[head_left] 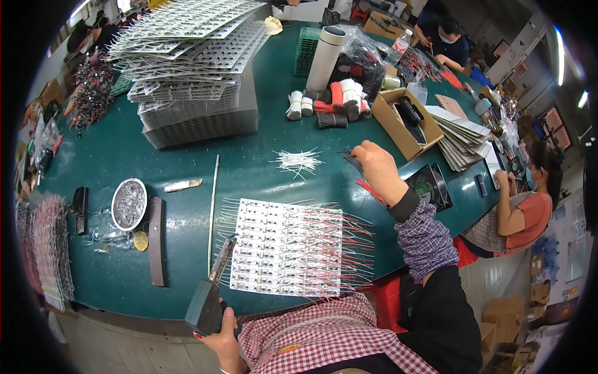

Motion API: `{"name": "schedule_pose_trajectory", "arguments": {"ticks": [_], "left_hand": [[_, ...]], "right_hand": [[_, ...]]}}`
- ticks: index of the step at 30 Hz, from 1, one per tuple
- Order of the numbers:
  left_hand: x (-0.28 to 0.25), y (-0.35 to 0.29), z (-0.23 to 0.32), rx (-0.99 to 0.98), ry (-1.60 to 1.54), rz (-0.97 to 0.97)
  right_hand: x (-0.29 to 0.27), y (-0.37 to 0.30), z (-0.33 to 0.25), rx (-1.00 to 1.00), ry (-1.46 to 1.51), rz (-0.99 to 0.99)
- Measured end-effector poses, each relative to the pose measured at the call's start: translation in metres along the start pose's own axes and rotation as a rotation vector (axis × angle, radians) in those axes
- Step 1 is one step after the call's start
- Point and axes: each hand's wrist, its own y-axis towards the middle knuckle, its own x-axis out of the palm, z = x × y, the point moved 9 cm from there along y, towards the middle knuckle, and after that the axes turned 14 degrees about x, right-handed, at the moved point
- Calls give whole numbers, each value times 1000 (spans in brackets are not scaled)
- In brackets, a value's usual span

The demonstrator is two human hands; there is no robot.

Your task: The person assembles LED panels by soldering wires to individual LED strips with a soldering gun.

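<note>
My left hand [225, 341] grips a dark green soldering gun [205, 306] at the near edge of the table. Its metal tip points up over the left edge of a white circuit board panel [268, 255]. Rows of small parts cover the panel, with red wires fanning off its right side and pale wires along the left. Farther right, my right hand [379, 169] is closed in a pinch at a small bunch of black wires [352, 158]. Cut red wires [372, 192] lie just below that hand. A loose pile of white wires [298, 162] rests behind the panel.
A tall stack of panels [199, 118] stands at the back left. Nearer are a round dish [129, 204], a brown bar [158, 243] and a thin rod [213, 212]. Wire bundles [333, 106], a cardboard box [405, 134] and a black fan [430, 187] occupy the right. Other people sit around.
</note>
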Motion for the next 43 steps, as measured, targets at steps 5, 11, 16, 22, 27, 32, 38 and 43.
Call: {"name": "schedule_pose_trajectory", "arguments": {"ticks": [5, 11, 16, 22, 27, 32, 38, 43], "left_hand": [[0, 1, 0, 15, -9, 15], [0, 0, 3, 8, -17, 33], [-9, -2, 1, 26, -16, 51], [-12, 4, -4, -9, 13, 37], [0, 5, 1, 0, -41, 52], [2, 7, 3, 13, -58, 24], [10, 15, 15, -40, -165, 60], [18, 39, 40, 33, -103, -83]], "right_hand": [[-2, -5, -73, -370, -292, -58], [54, -21, -112, -555, -527, -224], [66, -26, -117, -567, -582, -239], [64, -21, -114, -580, -607, -288], [77, -26, -104, -606, -695, -304], [81, -30, -102, -580, -649, -196], [56, -18, -103, -458, -391, -239], [30, -26, -120, -450, 37, -217]]}}
